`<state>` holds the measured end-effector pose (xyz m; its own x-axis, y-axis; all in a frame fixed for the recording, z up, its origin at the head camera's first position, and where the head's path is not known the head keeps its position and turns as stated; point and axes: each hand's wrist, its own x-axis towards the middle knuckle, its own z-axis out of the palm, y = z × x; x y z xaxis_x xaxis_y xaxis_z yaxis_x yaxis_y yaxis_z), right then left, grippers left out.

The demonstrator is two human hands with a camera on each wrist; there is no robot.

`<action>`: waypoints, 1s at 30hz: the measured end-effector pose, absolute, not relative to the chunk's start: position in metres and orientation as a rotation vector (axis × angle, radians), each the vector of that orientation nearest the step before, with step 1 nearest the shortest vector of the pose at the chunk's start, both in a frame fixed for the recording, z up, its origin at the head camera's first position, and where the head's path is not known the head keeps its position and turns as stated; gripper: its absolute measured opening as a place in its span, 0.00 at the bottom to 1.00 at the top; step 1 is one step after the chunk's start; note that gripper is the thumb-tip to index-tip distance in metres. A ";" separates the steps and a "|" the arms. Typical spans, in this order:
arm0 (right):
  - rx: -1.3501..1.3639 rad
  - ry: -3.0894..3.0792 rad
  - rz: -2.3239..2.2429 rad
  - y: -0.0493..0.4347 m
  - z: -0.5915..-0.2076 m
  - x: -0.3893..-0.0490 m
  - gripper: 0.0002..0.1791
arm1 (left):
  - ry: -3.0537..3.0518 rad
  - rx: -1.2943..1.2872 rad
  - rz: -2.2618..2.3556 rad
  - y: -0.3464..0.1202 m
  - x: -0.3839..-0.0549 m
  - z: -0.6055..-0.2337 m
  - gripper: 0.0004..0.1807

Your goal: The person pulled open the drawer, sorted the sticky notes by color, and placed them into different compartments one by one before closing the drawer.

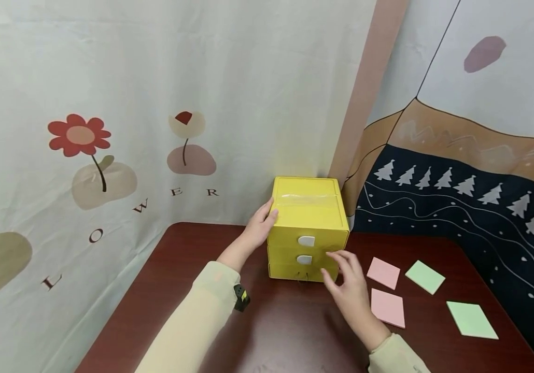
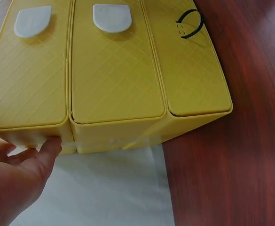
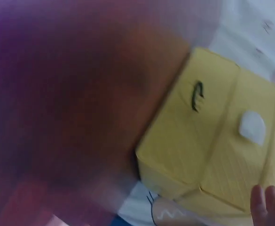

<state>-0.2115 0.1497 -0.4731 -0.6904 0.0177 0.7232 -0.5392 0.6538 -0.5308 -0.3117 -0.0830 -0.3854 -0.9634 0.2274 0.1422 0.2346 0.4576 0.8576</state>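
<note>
A yellow box with three drawers (image 1: pixel 308 215) stands at the back of the table. Its upper two drawers carry white tab handles (image 2: pixel 112 18), and the bottom one has a dark loop (image 2: pixel 192 23). My left hand (image 1: pixel 261 224) rests on the box's upper left side, thumb near the top edge. In front of the box's lower right, my right hand (image 1: pixel 348 274) hovers with its fingers bent a little and nothing in them. The right wrist view shows only fingertips (image 3: pixel 258 205) of that hand, and much of it is blurred.
Two pink square pads (image 1: pixel 383 273) and two green square pads (image 1: pixel 425 277) lie on the dark red table (image 1: pixel 276 331), right of my right hand. A pale printed curtain (image 1: pixel 248 103) hangs directly behind the box. Dark printed cloth (image 1: pixel 416 202) borders the table's right side.
</note>
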 end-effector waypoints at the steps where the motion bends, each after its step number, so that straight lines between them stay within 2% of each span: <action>1: 0.416 -2.179 0.961 0.147 -0.476 -0.212 0.25 | -2.670 -0.432 -1.577 -0.083 -0.312 -0.386 0.30; 8: 0.427 -2.301 0.780 0.124 -0.484 -0.218 0.30 | -2.653 -0.436 -1.594 -0.083 -0.312 -0.385 0.29; 16: 0.403 -2.380 0.583 0.110 -0.487 -0.223 0.28 | -2.632 -0.468 -1.620 -0.082 -0.312 -0.386 0.29; 24: 0.499 -2.290 0.457 0.105 -0.488 -0.230 0.20 | -2.637 -0.456 -1.620 -0.083 -0.311 -0.386 0.29; 30: 0.520 -2.218 0.427 0.104 -0.488 -0.240 0.07 | -2.637 -0.454 -1.608 -0.083 -0.310 -0.385 0.29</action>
<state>-0.2398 0.1035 -0.4882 -0.5947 -0.2249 0.7719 -0.4956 0.8585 -0.1317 -0.3095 -0.0833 -0.3853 -0.9576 0.2355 0.1662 0.2556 0.4272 0.8673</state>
